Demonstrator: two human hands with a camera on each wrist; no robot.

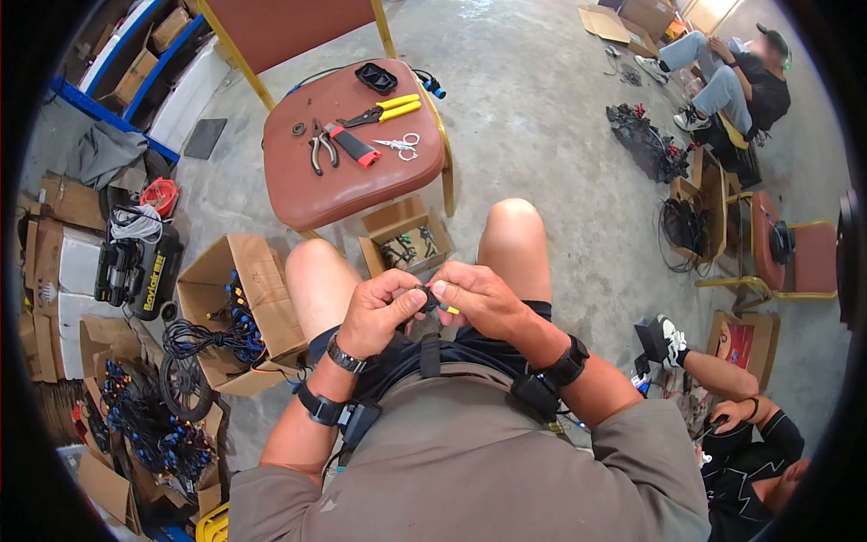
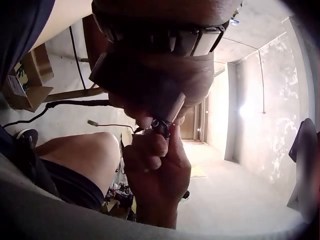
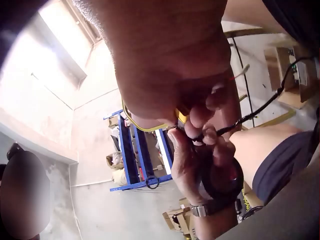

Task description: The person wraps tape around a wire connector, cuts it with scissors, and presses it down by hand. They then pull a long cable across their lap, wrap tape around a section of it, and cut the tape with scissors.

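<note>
In the head view the left hand (image 1: 372,316) and right hand (image 1: 483,296) meet above the lap, fingertips nearly together. Between them is a small black part (image 1: 425,296), pinched by the left thumb and fingers. The right hand pinches something small and reddish beside it; a yellow piece (image 1: 449,310) shows under its fingers. From the joined fingers a black cable (image 3: 260,109) runs off in the right wrist view, and a yellow wire (image 3: 134,121) curves past the right hand (image 3: 170,65). A thin red wire with a pale connector (image 2: 92,123) hangs out in the left wrist view. Fingers hide the exact contact.
Ahead stands a brown chair (image 1: 298,185) bearing pliers (image 1: 323,147), yellow-handled strippers (image 1: 397,107), scissors (image 1: 406,147) and a black tray (image 1: 376,79). A small carton (image 1: 375,224) lies beneath its front edge. Cartons of cables (image 1: 239,312) sit at the left; people are at the right.
</note>
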